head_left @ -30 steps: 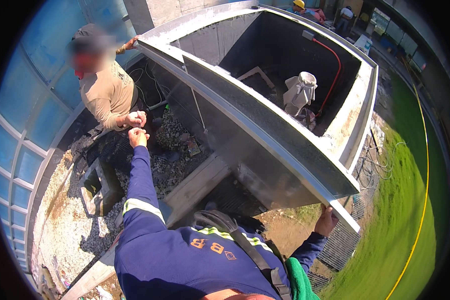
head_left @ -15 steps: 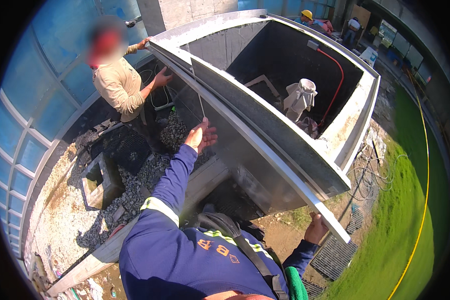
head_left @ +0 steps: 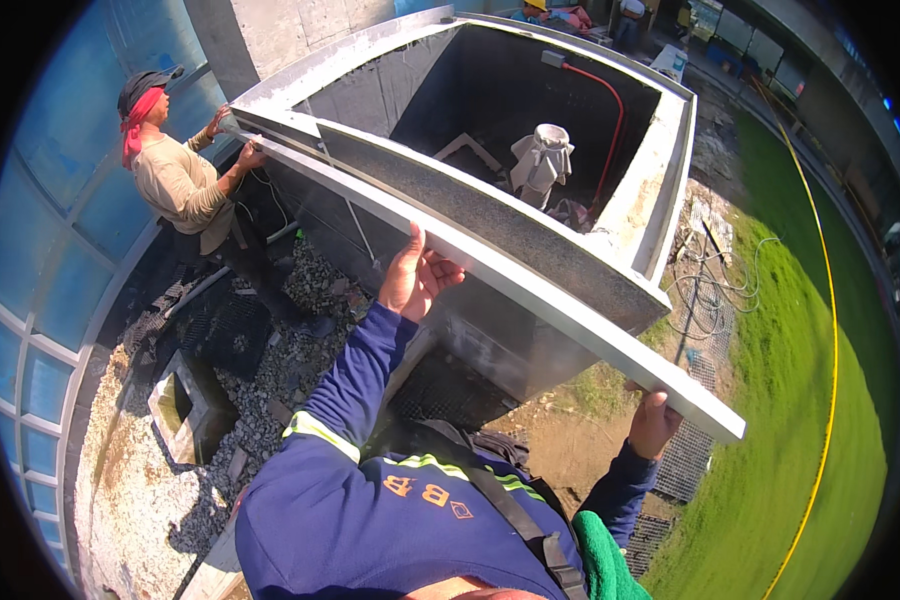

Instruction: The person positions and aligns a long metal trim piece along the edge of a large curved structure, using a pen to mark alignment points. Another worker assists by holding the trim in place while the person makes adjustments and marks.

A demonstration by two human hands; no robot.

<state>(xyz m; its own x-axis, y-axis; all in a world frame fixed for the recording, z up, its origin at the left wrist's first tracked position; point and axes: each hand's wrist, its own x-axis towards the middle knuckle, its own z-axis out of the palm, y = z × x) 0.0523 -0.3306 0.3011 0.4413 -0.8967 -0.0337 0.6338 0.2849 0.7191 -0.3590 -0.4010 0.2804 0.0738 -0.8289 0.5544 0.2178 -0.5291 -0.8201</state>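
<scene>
A long pale grey bar (head_left: 560,298) slants across the front of the raised open tank (head_left: 580,240), running from a co-worker's hands to beyond my right hand. My right hand (head_left: 655,425) grips its near right end, thumb on the near side. My left hand (head_left: 417,275) is at the bar's near edge around its middle, thumb up against it and fingers loosely bent below, not wrapped round it. A co-worker (head_left: 180,180) in a tan shirt and red head cloth holds the far left end with both hands. A thin pale rod (head_left: 355,220) shows below the bar.
Inside the tank stand a wrapped pipe stub (head_left: 542,165) and a red conduit (head_left: 622,120). A hollow concrete block (head_left: 188,410) sits on gravel at left. Coiled cable (head_left: 705,290), black grating (head_left: 682,465) and a yellow line (head_left: 828,330) lie at right.
The bar has lifted and swung outward from the tank's side, its right end moving right and up. My left hand has come up to its edge; my right hand has moved along with it.
</scene>
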